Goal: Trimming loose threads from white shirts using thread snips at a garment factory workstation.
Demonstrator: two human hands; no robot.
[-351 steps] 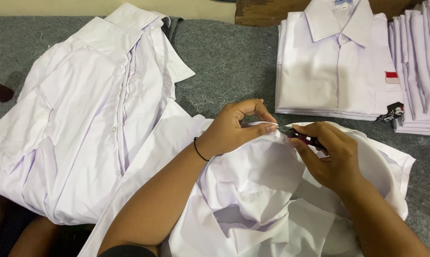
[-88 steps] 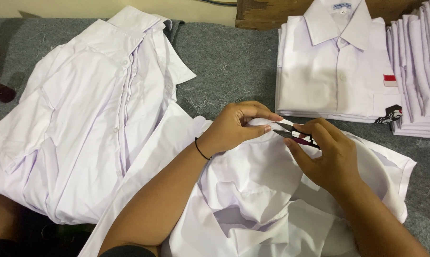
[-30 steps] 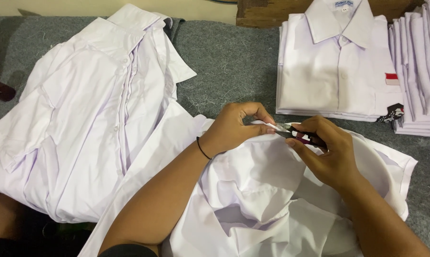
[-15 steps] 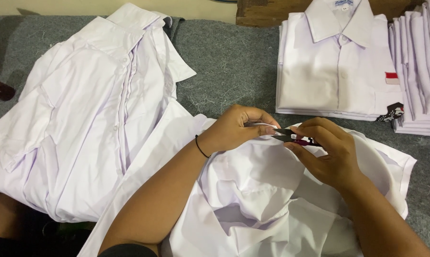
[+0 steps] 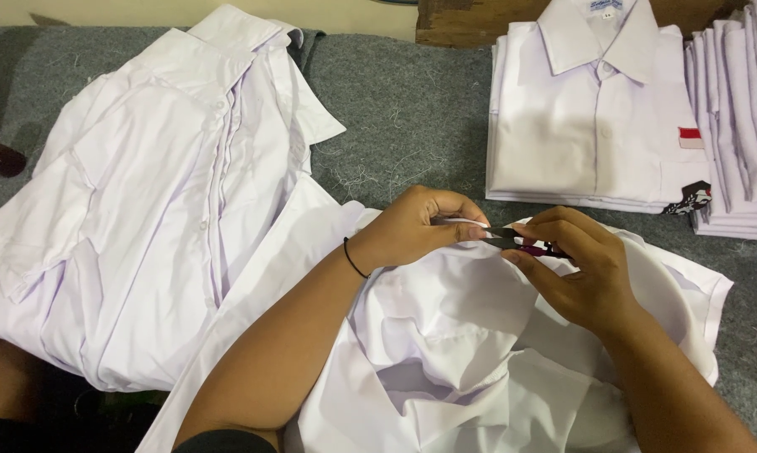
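A crumpled white shirt [image 5: 470,352] lies in front of me on the grey felt table [image 5: 403,109]. My left hand [image 5: 416,226] pinches a fold of its fabric near the top edge. My right hand [image 5: 575,268] holds small thread snips [image 5: 521,242] with a dark and purple handle, their tips right at the pinched fabric beside my left fingertips. A thin black band sits on my left wrist.
A pile of unfolded white shirts [image 5: 143,201] lies at the left. A folded white shirt stack [image 5: 596,117] with a red-and-white chest patch sits at the back right, beside another stack of folded shirts [image 5: 743,109]. Loose thread bits dot the felt.
Both hands stay at the same spot on the shirt. The snips have shifted slightly at the pinched fold; the shirt piles have not moved.
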